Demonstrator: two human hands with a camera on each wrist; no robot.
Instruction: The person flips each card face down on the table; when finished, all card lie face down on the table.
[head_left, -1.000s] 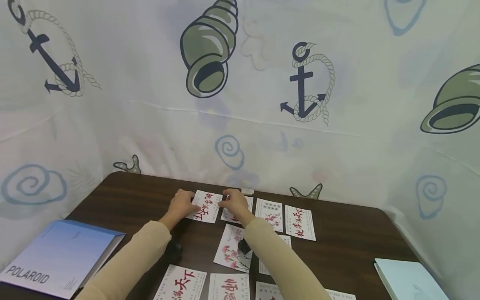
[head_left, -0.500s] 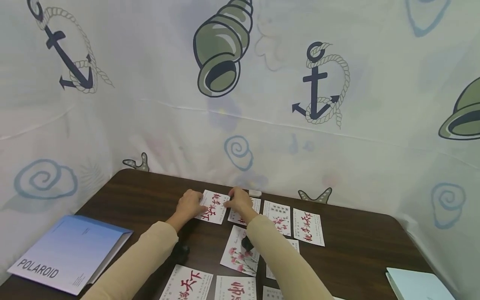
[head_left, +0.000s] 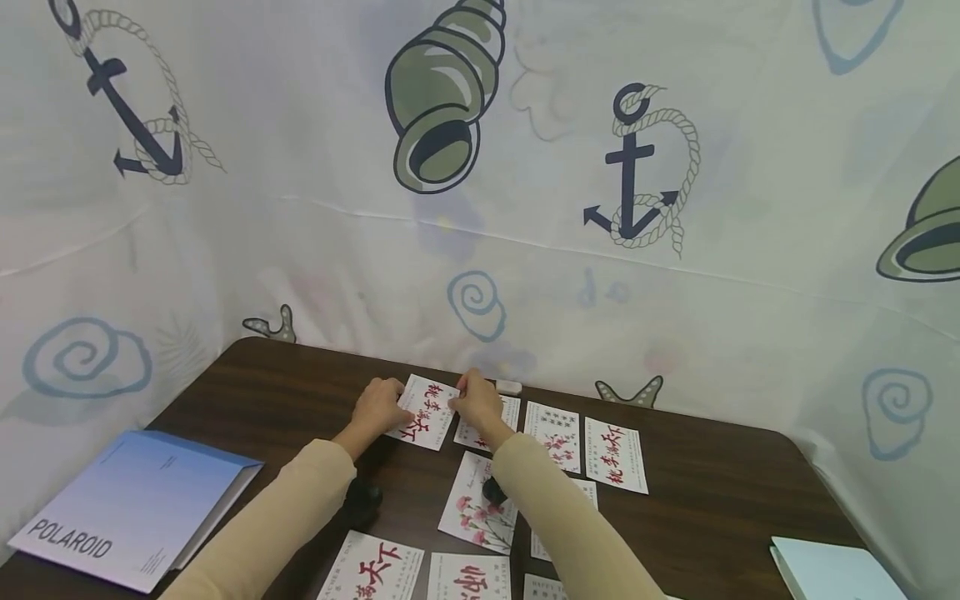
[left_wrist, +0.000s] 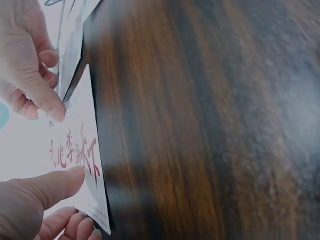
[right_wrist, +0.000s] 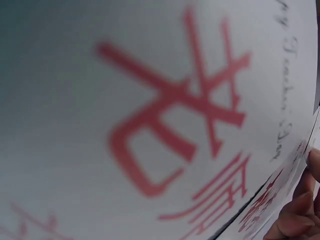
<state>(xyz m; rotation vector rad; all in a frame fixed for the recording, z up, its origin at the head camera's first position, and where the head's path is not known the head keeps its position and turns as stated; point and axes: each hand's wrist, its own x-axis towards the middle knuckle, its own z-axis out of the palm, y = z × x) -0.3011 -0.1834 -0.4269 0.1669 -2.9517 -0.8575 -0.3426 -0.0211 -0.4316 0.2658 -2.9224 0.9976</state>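
A white card with red Chinese lettering [head_left: 426, 412] is at the far left end of the back row of cards, its far edge slightly raised. My left hand [head_left: 377, 408] pinches its left side; in the left wrist view the thumb [left_wrist: 55, 187] lies on the card's face, with the other fingers curled by its edge. Opposite, my right hand [head_left: 480, 407] pinches the card's right side between thumb and fingers. Partly behind that hand lies another red-lettered card [head_left: 512, 410]. Large red characters on a card [right_wrist: 170, 100] fill most of the right wrist view.
Right of the hands lie a blossom card [head_left: 558, 450] and a red-lettered card [head_left: 617, 454]. Nearer are a pink flower card [head_left: 472, 508] and several others. A blue POLAROID folder [head_left: 135, 508] lies left, a pale book [head_left: 832, 571] right. A small white object [head_left: 509, 387] sits at the back edge.
The head view has turned slightly left, shifting the scene rightward. Both hands stay on the same card, whose far edge now appears a little higher.
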